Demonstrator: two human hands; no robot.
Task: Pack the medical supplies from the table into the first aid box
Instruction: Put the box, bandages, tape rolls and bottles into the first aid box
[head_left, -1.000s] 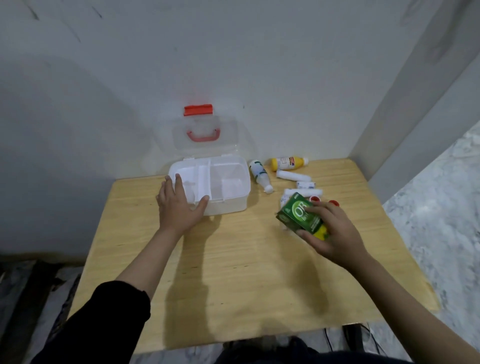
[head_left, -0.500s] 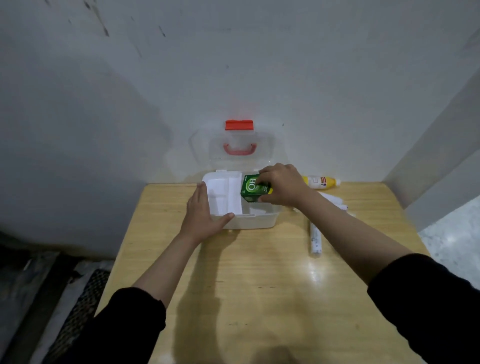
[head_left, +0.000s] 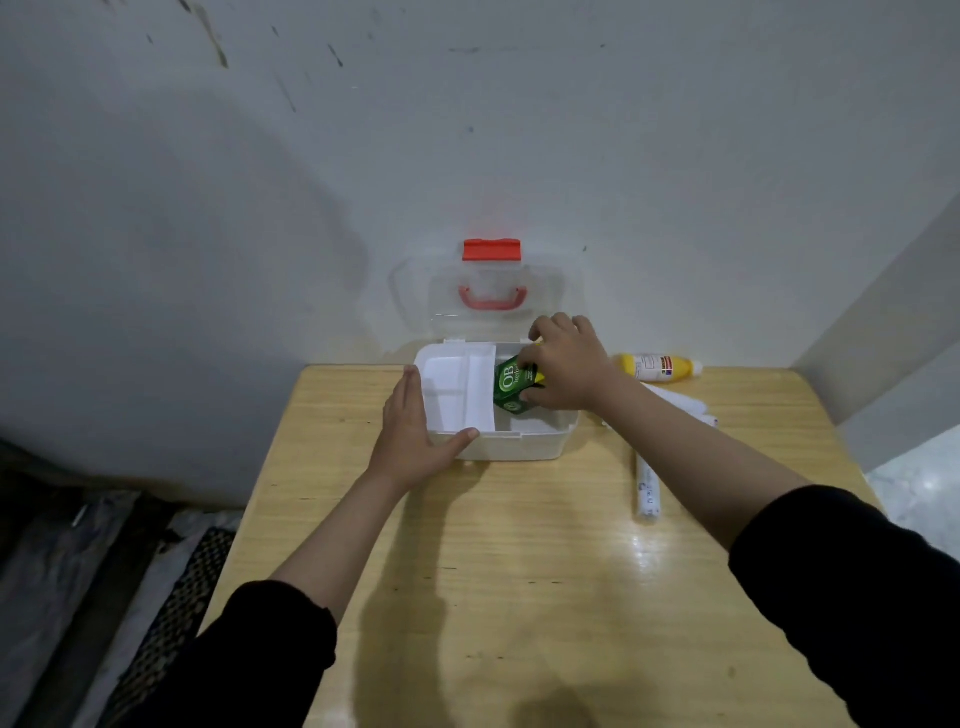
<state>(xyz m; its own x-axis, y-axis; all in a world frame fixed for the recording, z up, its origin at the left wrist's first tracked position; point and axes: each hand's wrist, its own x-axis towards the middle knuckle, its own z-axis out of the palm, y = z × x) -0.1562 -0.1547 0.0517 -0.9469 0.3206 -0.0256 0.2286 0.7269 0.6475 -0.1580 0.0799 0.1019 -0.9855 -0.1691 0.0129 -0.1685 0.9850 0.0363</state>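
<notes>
Box: white first aid box (head_left: 511, 447) at far centre of tabletop (head_left: 519, 597), lid (head_left: 488, 299) swung up & back toward wall. Lid clear, w/ red latch (head_left: 491, 250) at top edge, red handle (head_left: 492, 298) below it.
Tray: white insert tray (head_left: 457, 389) sits over L part of box; R part open to the deeper well.
L hand: left hand (head_left: 415, 441) flat against box's L side, fingers straight along the side wall, thumb on near rim. L grip: spread, pressing, not curled round anything.
R hand: right hand (head_left: 566, 371) over R part of box, fingers curled. R grip: pinching the green carton (head_left: 511, 387), thumb on near side, fingers on far side.
Carton: green w/ yellow end, tilted, lower end inside box's R well, just beside tray edge. Print: "OB" large white; smaller word under it starts "Herb…", rest hidden by hand.
Bottle: yellow bottle (head_left: 657, 368) lying on side R of box, near wall, white cap to R. White label w/ small red mark; text too small to read.
Rolls: white roll (head_left: 648, 486) lying lengthwise R of box, apart from it; faint marks on wrap, unreadable. More white wrapped items (head_left: 685, 405) behind R forearm, partly hidden.
Sleeves: black, both arms.
</notes>
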